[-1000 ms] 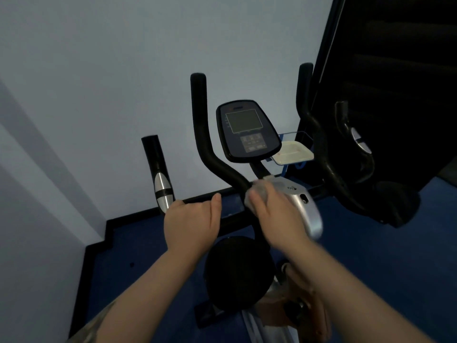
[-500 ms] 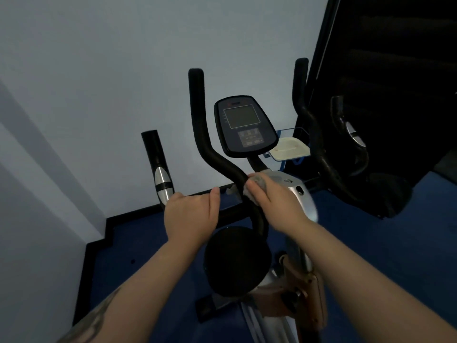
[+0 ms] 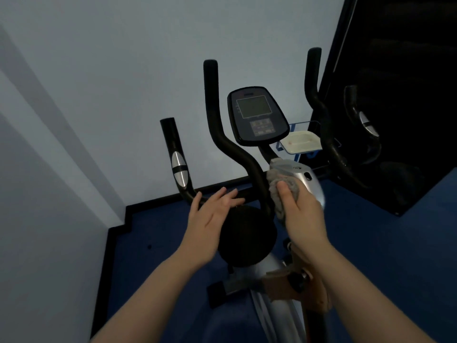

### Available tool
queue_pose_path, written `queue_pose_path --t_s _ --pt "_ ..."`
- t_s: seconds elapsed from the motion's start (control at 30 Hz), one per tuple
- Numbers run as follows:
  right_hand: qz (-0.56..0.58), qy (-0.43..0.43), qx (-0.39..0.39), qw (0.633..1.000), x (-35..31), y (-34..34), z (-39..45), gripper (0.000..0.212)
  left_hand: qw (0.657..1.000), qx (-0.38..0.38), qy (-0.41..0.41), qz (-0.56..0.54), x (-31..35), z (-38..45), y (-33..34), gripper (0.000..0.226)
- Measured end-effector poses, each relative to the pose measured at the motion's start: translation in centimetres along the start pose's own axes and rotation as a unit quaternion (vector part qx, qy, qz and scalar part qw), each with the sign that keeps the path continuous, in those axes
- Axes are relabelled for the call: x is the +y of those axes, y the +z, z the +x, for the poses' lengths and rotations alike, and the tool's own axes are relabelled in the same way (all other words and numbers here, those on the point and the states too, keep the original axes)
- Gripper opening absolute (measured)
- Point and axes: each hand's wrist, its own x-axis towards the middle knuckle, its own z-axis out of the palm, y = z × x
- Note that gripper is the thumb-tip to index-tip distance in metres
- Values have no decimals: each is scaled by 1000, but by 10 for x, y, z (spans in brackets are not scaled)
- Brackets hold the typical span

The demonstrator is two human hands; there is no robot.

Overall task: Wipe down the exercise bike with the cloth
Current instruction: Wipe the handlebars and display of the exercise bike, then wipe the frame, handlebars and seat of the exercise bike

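— Exercise bike (image 3: pixel 249 233), black and silver with an oval console (image 3: pixel 257 116): where's the cloth?
— Crumpled grey cloth (image 3: pixel 277 189) is against the silver stem, gripped by the right hand (image 3: pixel 303 214).
— Left hand (image 3: pixel 212 219)?
— Fingers straight, released, at the black handlebar (image 3: pixel 222 144).
— Containers? Writing?
— White plastic tray (image 3: pixel 301 142) far right, contents unclear; console text unreadable.

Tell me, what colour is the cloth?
Grey. The cloth shows in the head view, held by the right hand.

The right hand (image 3: pixel 303 214) presses a grey cloth (image 3: pixel 279 186) against the exercise bike (image 3: pixel 247 233); the left hand (image 3: pixel 210 219) hovers, fingers straight.
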Motion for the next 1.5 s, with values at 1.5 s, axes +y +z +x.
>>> queue_pose_path --t_s 1.5 --pt "76 238 -118 961 -52 147 -360 43 988 -42 -66 -130 -116 -277 -99 10"
